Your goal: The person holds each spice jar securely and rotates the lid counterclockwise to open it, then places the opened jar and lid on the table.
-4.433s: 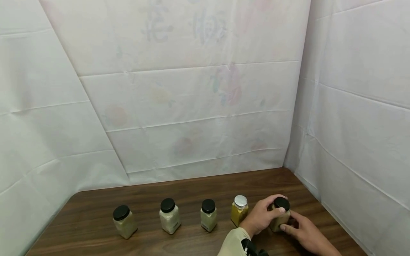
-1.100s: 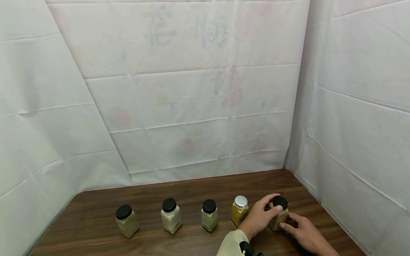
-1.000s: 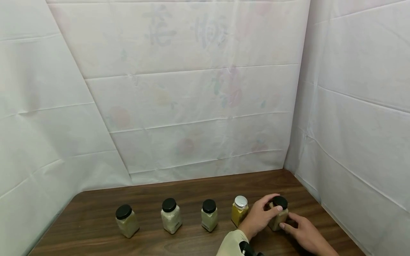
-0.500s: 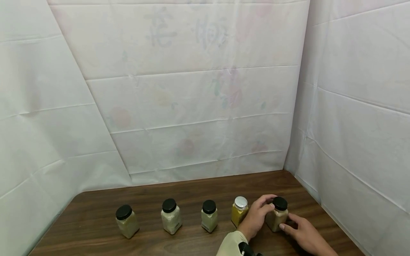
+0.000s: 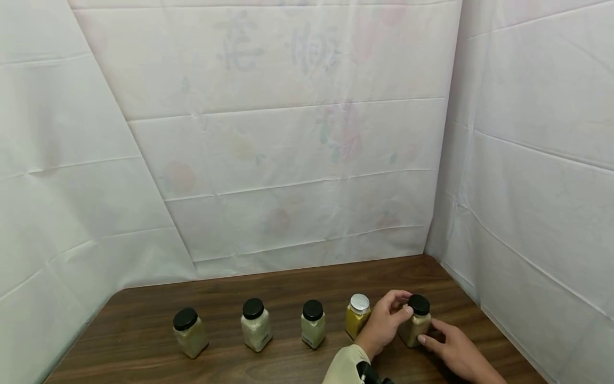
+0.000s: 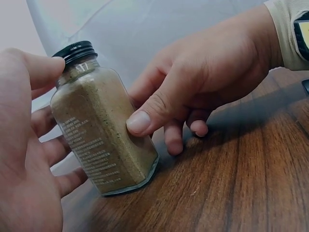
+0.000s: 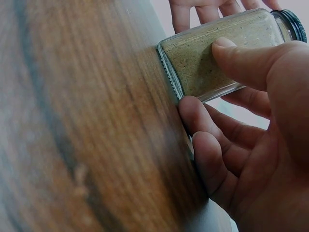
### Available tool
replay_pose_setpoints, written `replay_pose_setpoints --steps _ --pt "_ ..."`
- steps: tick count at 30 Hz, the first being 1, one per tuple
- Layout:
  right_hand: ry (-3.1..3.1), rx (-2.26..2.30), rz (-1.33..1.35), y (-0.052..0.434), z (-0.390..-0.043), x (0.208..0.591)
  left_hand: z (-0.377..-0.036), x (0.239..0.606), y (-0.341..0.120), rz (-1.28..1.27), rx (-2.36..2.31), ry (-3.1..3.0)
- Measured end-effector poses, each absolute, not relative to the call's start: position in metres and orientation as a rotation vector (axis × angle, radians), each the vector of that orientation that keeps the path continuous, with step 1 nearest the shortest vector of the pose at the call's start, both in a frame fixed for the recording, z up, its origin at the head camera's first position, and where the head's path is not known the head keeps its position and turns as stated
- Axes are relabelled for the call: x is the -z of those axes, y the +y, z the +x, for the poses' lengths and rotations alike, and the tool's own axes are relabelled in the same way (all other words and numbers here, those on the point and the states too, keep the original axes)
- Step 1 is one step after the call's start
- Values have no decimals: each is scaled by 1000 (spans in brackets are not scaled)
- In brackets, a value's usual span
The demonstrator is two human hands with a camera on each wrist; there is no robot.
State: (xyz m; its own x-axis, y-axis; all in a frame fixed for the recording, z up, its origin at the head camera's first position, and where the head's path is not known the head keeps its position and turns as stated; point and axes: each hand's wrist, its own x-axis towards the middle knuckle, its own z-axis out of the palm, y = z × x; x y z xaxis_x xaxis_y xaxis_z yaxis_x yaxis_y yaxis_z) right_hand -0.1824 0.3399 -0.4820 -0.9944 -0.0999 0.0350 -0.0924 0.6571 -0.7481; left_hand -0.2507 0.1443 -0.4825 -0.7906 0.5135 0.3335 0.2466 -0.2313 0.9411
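A square glass spice jar (image 5: 415, 332) with greenish-brown powder stands at the right of the table, its black screw lid (image 5: 419, 304) on. My right hand (image 5: 454, 351) grips the jar's body low down, thumb on one face and fingers behind. At the neck, the thumb tip of my left hand (image 5: 380, 326) touches the lid's edge, while its fingers bend round the far side. In the left wrist view, the jar (image 6: 104, 125) leans in the picture and small white print covers one face. The right wrist view shows my right thumb (image 7: 246, 63) flat against the glass.
Left of my hands stands a yellow-filled jar (image 5: 356, 322) with a silver top, close by my left wrist. Further left are three black-lidded jars (image 5: 313, 328), (image 5: 256, 328), (image 5: 189, 336), spaced in a row. White cloth (image 5: 307, 160) hangs behind the brown table (image 5: 230, 368).
My left thumb has slid back from the front of the lid to its left edge. The right hand keeps its hold and the jar stays about where it was.
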Motion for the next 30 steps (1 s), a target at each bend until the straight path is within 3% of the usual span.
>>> replay_pose_setpoints --steps 30 --pt "2823 1330 -117 337 -183 482 -248 480 141 935 -2089 1801"
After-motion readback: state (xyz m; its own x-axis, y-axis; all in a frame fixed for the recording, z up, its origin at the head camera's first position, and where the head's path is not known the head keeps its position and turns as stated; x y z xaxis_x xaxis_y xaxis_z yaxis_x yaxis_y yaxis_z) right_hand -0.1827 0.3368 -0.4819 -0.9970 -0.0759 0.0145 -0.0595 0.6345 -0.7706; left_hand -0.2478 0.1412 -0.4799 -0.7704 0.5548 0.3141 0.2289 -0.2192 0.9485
